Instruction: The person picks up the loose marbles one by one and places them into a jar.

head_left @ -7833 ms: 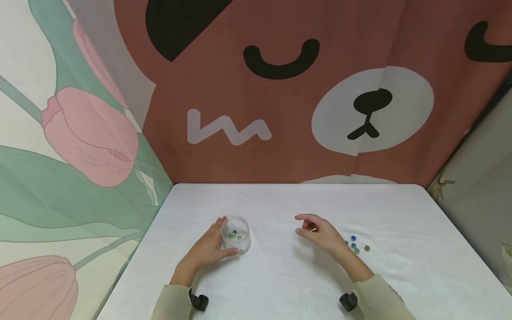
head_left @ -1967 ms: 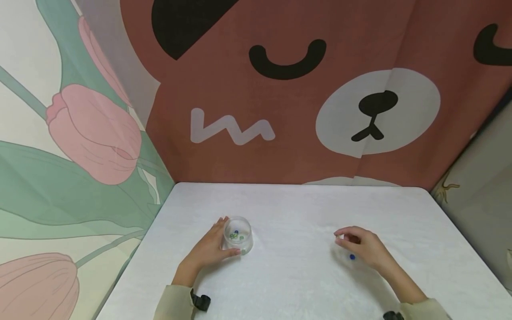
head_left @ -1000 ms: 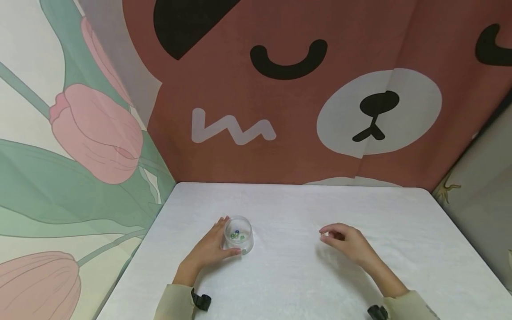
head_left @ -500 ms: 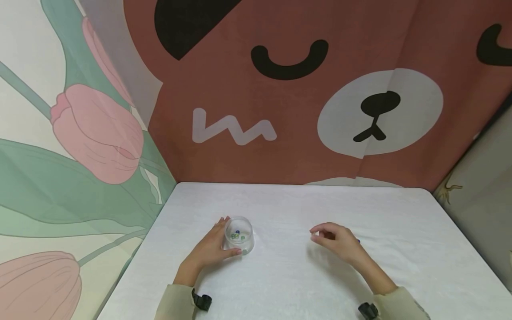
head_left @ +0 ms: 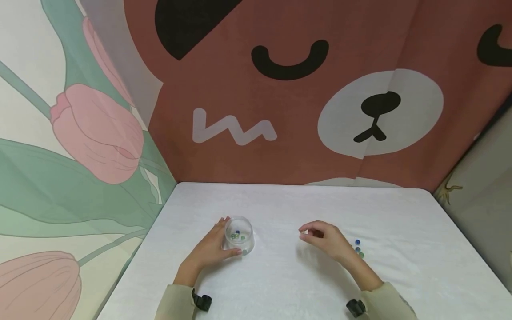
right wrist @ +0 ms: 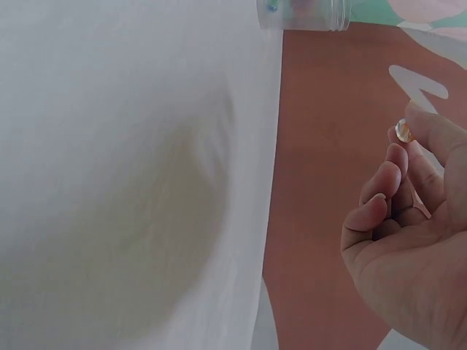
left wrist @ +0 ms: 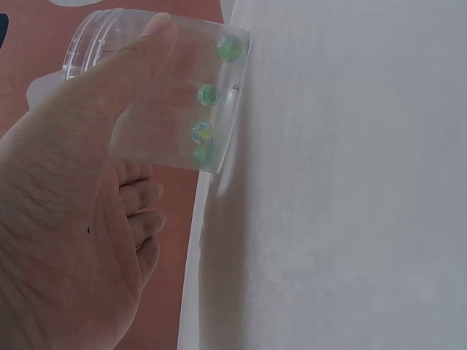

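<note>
On the left of the table my left hand (head_left: pixel 211 246) grips a clear plastic jar (head_left: pixel 248 244) round its side, thumb in front and fingers behind. Several green marbles (left wrist: pixel 230 48) and a blue marble (head_left: pixel 238 232) lie in the bottom of the jar, which stands upright. My right hand (head_left: pixel 326 240) is up over the table, to the right of the jar. Between its thumb and index fingertips it pinches a clear marble with orange streaks (right wrist: pixel 403 130); the other fingers curl in toward the palm.
Behind my right forearm, blue marbles (head_left: pixel 358 242) and a green marble (head_left: pixel 362 255) lie on the white table (head_left: pixel 280 284), partly hidden by the wrist. A brown bear-print curtain (head_left: pixel 224 164) hangs at the table's back edge, a tulip-print one (head_left: pixel 100 133) at the left.
My right hand has moved left toward the jar with the pinched marble, uncovering marbles behind the wrist. The brownish marble seen lying at the right earliest is gone from there. My left hand stays put.
</note>
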A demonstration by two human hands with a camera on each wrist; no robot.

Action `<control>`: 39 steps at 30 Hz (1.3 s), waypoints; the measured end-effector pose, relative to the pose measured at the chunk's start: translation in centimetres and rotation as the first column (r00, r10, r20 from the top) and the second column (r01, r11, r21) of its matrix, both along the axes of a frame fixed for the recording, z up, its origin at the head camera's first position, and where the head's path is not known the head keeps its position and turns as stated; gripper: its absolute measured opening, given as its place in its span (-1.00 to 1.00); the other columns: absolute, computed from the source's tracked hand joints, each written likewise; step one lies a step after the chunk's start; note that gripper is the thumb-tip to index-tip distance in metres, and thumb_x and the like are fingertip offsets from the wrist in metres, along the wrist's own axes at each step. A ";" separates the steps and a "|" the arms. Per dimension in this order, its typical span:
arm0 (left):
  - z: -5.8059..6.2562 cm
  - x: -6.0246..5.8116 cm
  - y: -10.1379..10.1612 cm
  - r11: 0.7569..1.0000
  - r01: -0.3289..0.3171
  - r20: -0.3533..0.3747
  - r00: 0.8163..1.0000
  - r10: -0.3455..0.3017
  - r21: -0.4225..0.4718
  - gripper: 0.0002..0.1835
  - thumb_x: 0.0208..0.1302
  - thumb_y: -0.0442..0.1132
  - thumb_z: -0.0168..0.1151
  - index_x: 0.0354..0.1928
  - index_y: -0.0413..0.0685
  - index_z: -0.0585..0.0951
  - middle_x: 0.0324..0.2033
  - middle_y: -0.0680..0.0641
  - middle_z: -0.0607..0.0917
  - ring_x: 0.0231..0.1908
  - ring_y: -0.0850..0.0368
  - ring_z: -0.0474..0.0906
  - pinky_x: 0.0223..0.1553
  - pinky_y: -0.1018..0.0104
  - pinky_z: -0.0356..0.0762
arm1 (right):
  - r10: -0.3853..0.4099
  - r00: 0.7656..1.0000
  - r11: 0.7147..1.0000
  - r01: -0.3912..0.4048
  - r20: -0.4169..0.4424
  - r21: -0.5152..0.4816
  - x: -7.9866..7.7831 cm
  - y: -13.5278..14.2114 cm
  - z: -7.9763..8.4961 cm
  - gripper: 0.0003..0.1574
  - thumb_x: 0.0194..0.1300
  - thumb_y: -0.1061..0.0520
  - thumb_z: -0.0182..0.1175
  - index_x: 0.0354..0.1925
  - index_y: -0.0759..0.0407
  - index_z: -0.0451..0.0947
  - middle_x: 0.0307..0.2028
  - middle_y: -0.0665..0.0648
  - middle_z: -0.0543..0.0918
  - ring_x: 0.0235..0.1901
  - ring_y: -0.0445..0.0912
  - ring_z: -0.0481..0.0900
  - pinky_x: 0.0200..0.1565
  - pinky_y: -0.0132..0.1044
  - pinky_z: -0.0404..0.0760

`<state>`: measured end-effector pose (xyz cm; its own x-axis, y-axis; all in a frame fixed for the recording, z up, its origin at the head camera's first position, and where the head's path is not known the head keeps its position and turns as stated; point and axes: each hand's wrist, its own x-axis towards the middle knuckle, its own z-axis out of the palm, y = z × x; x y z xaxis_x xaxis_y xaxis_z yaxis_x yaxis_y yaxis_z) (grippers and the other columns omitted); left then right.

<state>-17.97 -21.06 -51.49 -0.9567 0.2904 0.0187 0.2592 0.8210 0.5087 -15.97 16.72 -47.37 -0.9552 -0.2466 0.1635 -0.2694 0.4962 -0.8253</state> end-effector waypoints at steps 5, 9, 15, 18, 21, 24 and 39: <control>0.1 0.1 0.0 1.000 -0.003 0.007 1.000 0.003 0.011 0.26 0.02 0.43 0.41 0.61 -0.04 0.07 0.58 -0.09 0.10 0.58 -0.06 -0.05 0.53 -0.12 0.05 | 0.000 1.000 1.000 0.000 0.015 -0.005 -0.2 -0.8 0.1 -0.78 0.26 0.04 0.44 -0.14 0.07 0.75 -0.41 -0.02 0.55 -0.38 -0.19 0.45 -0.37 -0.40 0.49; 0.0 0.0 0.0 1.000 0.002 -0.006 1.000 -0.002 0.006 0.26 0.02 0.44 0.40 0.61 -0.04 0.07 0.58 -0.08 0.11 0.58 -0.06 -0.04 0.53 -0.11 0.05 | 0.001 1.000 1.000 -0.001 0.023 -0.008 -0.3 -1.5 0.2 -0.80 0.27 0.04 0.43 -0.14 0.05 0.75 -0.41 -0.02 0.55 -0.38 -0.17 0.46 -0.37 -0.40 0.49; -0.1 0.0 0.0 1.000 -0.006 -0.002 1.000 0.006 -0.006 0.27 0.01 0.46 0.40 0.62 0.00 0.05 0.59 -0.05 0.09 0.58 -0.02 -0.06 0.53 -0.09 0.04 | 0.031 1.000 0.999 -0.031 -0.001 -0.011 -0.6 -2.4 0.4 -0.81 0.28 0.05 0.42 -0.14 0.04 0.75 -0.41 -0.05 0.55 -0.39 -0.19 0.45 -0.38 -0.39 0.49; -0.1 0.0 0.0 1.000 -0.004 0.002 1.000 0.004 -0.001 0.27 0.01 0.45 0.40 0.62 0.00 0.04 0.59 -0.05 0.09 0.58 -0.01 -0.06 0.53 -0.09 0.04 | 0.038 0.999 0.999 -0.038 0.005 -0.014 -0.7 -2.9 0.3 -0.79 0.28 0.04 0.42 -0.13 0.05 0.75 -0.41 -0.05 0.55 -0.38 -0.17 0.46 -0.38 -0.39 0.50; -0.1 0.0 -0.1 1.000 0.000 0.003 1.000 0.000 0.004 0.27 0.01 0.45 0.40 0.62 0.00 0.04 0.59 -0.06 0.09 0.58 -0.02 -0.06 0.53 -0.11 0.05 | 0.037 0.999 0.999 -0.037 0.015 -0.017 -0.8 -3.4 0.3 -0.80 0.28 0.02 0.42 -0.13 0.02 0.75 -0.41 -0.05 0.55 -0.38 -0.16 0.46 -0.38 -0.39 0.49; -0.1 0.1 -0.1 1.000 0.006 -0.004 1.000 -0.006 0.013 0.26 0.02 0.44 0.40 0.62 -0.02 0.05 0.58 -0.08 0.10 0.58 -0.04 -0.05 0.52 -0.12 0.06 | 0.034 0.999 0.999 -0.034 0.023 -0.029 -1.0 -3.9 0.4 -0.81 0.28 0.03 0.43 -0.14 0.00 0.76 -0.41 -0.05 0.55 -0.38 -0.15 0.46 -0.39 -0.39 0.49; 0.0 0.0 -0.1 1.000 0.013 0.001 1.000 -0.013 0.007 0.24 0.05 0.41 0.41 0.61 -0.03 0.04 0.59 -0.06 0.09 0.58 -0.02 -0.07 0.53 -0.09 0.04 | 0.070 0.997 0.995 -0.070 0.010 -0.064 -1.3 -6.6 0.7 -0.76 0.28 0.02 0.42 -0.11 0.07 0.75 -0.42 -0.06 0.55 -0.40 -0.17 0.46 -0.40 -0.41 0.48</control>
